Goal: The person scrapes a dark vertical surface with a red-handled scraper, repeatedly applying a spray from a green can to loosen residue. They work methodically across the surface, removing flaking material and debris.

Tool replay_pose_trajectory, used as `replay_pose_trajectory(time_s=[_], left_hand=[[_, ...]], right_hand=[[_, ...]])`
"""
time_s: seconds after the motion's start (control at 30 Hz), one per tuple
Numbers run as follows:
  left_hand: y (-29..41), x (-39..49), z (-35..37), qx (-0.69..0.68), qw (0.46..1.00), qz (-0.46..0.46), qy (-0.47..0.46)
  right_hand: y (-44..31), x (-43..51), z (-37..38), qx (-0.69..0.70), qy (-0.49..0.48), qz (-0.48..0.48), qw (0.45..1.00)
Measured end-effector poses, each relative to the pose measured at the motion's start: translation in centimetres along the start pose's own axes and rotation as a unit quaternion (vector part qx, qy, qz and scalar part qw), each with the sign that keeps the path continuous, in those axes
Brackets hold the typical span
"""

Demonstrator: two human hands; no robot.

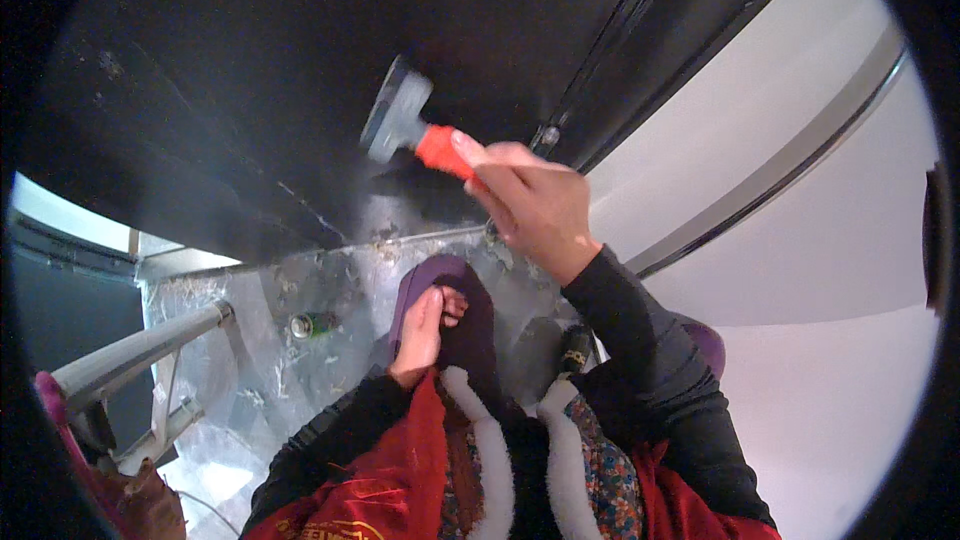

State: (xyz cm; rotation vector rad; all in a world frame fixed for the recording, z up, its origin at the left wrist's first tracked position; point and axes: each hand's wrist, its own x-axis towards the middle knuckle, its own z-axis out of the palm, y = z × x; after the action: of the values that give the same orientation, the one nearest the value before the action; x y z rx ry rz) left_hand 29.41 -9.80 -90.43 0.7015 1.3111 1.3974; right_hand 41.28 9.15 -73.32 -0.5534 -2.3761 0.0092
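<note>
My right hand (536, 202) grips the orange handle of a scraper (442, 152). Its wide grey head (401, 109) is up against, or just in front of, a large black panel (262, 52); contact is hard to judge. Scuffs and pale marks run across the panel's lower part. My left hand (424, 334) rests on my bent knee (450, 277) in purple trousers, fingers curled, with nothing visible in them.
Debris litters the sheet-covered floor (255, 360), where a small green can (304, 326) lies. A tubular metal frame (150, 345) stands at left. A white curved wall (810, 255) with a metal trim strip rises at right. A dark can-like object (575, 349) is by my legs.
</note>
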Motion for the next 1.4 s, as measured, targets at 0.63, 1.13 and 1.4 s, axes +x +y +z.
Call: replay_pose_trajectory(time_s=[0.63,1.13,1.4], left_hand=[[-5.0,9.1,15.3,-0.292,0.947,-0.072,0.117],[0.2,12.2,14.1,-0.35,0.927,0.036,0.128],[-0.1,13.2,11.3,-0.479,0.851,-0.096,0.194]], right_hand=[[8.0,-12.9,6.0,0.16,-0.314,0.165,0.921],[5.1,-3.4,2.3,0.308,-0.405,0.423,0.75],[4.2,-4.9,7.1,0.379,-0.353,0.479,0.709]])
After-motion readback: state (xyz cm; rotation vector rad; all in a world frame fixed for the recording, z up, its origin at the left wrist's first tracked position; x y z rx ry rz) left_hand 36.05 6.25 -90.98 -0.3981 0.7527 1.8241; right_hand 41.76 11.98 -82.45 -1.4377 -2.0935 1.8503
